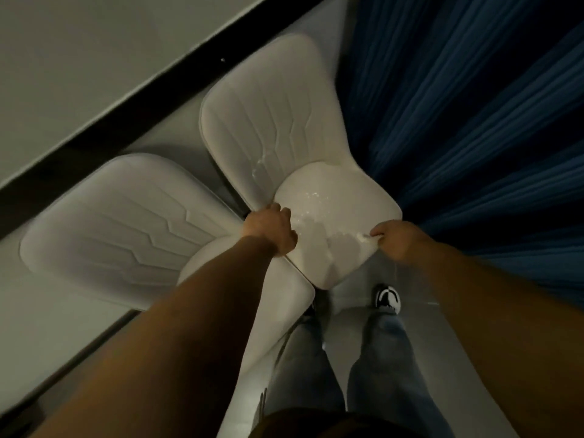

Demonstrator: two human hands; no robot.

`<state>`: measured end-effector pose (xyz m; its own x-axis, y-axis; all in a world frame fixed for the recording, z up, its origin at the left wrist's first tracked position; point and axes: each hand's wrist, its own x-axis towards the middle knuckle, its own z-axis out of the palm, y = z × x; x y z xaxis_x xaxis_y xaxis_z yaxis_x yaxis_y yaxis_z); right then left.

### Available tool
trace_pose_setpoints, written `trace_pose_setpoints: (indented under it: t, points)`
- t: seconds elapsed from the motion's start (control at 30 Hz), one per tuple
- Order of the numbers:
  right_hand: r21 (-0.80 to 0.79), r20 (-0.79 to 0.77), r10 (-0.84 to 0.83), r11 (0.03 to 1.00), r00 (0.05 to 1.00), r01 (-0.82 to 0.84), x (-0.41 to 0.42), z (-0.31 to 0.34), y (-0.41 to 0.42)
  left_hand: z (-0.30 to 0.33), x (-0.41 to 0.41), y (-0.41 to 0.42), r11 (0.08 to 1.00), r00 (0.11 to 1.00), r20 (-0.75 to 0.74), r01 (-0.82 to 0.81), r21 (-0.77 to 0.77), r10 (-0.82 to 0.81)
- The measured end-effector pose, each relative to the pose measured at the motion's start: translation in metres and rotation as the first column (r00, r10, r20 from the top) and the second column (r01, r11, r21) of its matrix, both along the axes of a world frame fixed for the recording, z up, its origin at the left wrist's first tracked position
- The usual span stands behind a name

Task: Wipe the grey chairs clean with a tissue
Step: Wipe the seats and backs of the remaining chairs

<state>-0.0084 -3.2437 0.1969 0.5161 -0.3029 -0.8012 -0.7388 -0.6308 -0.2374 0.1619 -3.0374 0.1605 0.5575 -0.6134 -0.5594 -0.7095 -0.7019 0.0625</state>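
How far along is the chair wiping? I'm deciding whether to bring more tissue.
Nothing looks finished. The right hand pinches the tissue at the right chair's seat edge, while the left hand grips its other side. Wet patches still glisten on it. The left chair shows no wiping.

A dark blue pleated curtain (pixel 458 121) fills the upper right. A pale wall (pixel 79 58) with a black baseboard strip (pixel 151 90) runs diagonally at upper left. Below, blue jeans (pixel 379 358) and a black-and-white shoe (pixel 388 296) stand on a glossy grey floor (pixel 354 298).
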Motion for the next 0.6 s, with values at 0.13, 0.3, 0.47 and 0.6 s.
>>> trace_pose_setpoints:
  t: [0.13, 0.3, 0.47, 0.6]
  points:
    - [0.057, 0.023, 0.048, 0.997, 0.999, -0.049, 0.014, -0.014, -0.009, -0.015, -0.003, 0.019, 0.991, 0.991, 0.05, -0.126, 0.053, 0.124]
    - [0.179, 0.031, 0.041, 0.983, 0.999, -0.046, 0.024, -0.037, -0.036, -0.034, -0.026, 0.013, 0.96, 0.96, 0.052, -0.277, 0.049, 0.275]
    - [0.22, 0.013, 0.068, 0.973, 0.998, -0.069, 0.028, -0.051, -0.085, -0.053, -0.043, -0.033, 0.951, 0.952, 0.031, -0.307, 0.035, 0.306]
    - [0.18, 0.043, 0.016, 0.983, 0.999, -0.024, 0.035, -0.083, -0.12, -0.069, -0.033, -0.07, 0.958, 0.957, 0.07, -0.277, -0.069, 0.282]
